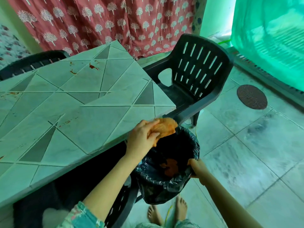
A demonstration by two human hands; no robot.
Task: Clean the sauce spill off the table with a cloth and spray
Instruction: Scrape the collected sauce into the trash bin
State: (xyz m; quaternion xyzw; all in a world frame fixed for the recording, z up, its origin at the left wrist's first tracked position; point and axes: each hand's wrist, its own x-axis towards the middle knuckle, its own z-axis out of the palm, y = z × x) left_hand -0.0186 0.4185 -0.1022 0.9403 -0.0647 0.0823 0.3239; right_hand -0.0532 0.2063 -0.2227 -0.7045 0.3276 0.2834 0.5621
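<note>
Left fingers (146, 125) clutch orange wad (165, 127) over bag rim (196, 146).

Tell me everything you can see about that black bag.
The black bag is thin, glossy, crinkled plastic, its mouth open beside the table edge. The right hand grips its near rim. An orange-stained scrap lies inside. The left hand holds an orange wad over the far rim.

Your left hand (139, 139) is holding a wad (164, 128) over the bag (164, 188), just right of the surface (82, 112); a chair (197, 71) is standing behind.
</note>
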